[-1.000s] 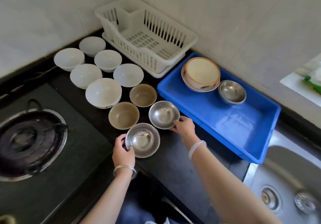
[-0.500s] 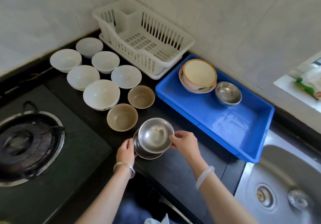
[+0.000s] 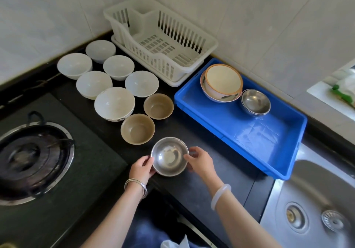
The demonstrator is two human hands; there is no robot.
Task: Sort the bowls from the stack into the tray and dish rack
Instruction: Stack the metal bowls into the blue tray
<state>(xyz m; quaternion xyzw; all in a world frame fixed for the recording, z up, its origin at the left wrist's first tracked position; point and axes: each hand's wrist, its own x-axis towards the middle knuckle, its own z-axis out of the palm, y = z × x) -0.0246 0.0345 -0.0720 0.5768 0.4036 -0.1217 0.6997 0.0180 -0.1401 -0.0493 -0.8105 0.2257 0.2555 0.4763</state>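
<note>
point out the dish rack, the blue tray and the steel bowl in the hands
dish rack [image 3: 158, 44]: head view, bare slotted floor
blue tray [image 3: 240, 130]: head view, bare floor
steel bowl [image 3: 169, 157]: head view, inner bottom

She wears something on each wrist. On the wrist of the left hand [image 3: 141, 168] sit silver metal bangles [image 3: 136, 185], thin and plain, at least two of them lying close together and catching the light. The wrist of the right hand [image 3: 201, 164] carries a single white bangle [image 3: 220, 195], thicker, smooth and rounded, milky and slightly translucent. Both forearms are bare as far as they show. Lower down, between the arms, there is dark blue clothing [image 3: 146, 234] with a faded, mottled look. At the very bottom edge is a small scrap of white fabric [image 3: 178, 245], too cut off to say what it is.
</note>
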